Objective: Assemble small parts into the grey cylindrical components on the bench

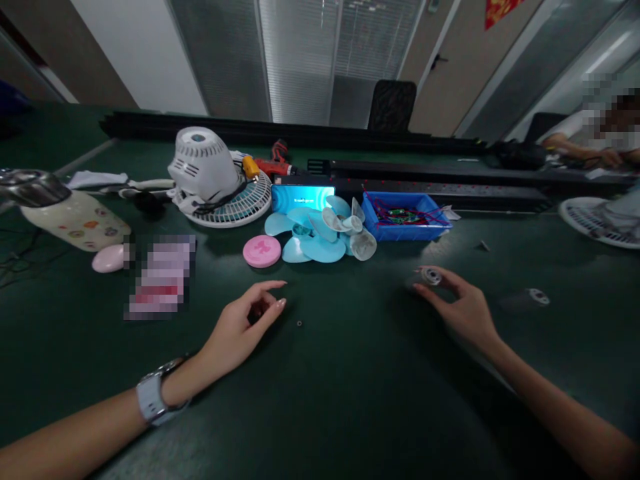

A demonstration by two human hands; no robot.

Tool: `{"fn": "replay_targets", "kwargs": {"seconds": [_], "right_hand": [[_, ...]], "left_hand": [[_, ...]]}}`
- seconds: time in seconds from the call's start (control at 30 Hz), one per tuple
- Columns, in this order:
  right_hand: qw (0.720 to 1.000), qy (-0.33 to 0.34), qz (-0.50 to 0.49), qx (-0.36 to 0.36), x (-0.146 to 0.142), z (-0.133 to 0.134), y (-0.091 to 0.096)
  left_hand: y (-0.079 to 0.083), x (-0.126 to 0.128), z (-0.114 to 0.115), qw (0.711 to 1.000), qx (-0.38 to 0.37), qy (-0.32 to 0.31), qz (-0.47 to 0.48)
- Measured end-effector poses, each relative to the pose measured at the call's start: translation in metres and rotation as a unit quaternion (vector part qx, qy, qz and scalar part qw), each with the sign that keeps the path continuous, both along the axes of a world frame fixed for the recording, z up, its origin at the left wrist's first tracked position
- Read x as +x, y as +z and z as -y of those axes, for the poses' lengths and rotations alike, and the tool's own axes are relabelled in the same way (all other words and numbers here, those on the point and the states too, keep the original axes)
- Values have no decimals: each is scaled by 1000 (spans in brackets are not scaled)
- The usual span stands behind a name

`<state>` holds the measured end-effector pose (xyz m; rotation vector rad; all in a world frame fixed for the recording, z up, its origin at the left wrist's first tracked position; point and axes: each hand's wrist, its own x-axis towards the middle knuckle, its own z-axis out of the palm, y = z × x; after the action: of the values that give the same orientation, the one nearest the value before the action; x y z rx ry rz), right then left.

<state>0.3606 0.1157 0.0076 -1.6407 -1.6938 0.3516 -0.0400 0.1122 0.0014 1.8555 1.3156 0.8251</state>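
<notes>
Blue fan blades (315, 248) lie between a pink disc (262, 251) and a blue bin (407, 233).

Both bare forearms are being extended forward and held low. The left hand (240, 330) is being rested on its outer edge, fingers loosely curled, forefinger and thumb held apart. The right hand (463, 310) is being held palm down, fingers stretched forward; its grip cannot be judged.

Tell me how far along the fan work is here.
Done: taken apart, the motor housing lying on its grille, blue blades and pink cap loose on the table. In hand: the right hand pinches a small round part; the left hand lies open by a tiny ring. Left: blades, cap and a second round part all lie unattached.
</notes>
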Motion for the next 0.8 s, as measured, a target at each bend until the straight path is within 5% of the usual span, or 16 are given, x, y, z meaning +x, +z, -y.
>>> {"fn": "replay_targets", "kwargs": {"seconds": [0.1,0.2,0.4,0.47,0.6,0.67,0.8], "right_hand": [[997,-78,7,10,40,-7,-14],[996,-79,23,17,50,-9,-24],[952,-104,173,232,1,11,-3],[953,13,202,226,-34,20,7],[932,330,146,21,-111,18,12],[913,385,129,-30,-142,10,7],[909,397,128,-21,-173,-5,-8]], "left_hand": [[-4,-3,-2,999,-15,28,20],[-5,-2,-3,999,-15,26,27],[-1,0,-1,1000,1,24,16],[1,1,-1,1000,3,14,9],[4,1,0,1000,16,6,-5],[5,1,1,1000,21,-2,-12],[5,1,1,999,30,-19,-21]]}}
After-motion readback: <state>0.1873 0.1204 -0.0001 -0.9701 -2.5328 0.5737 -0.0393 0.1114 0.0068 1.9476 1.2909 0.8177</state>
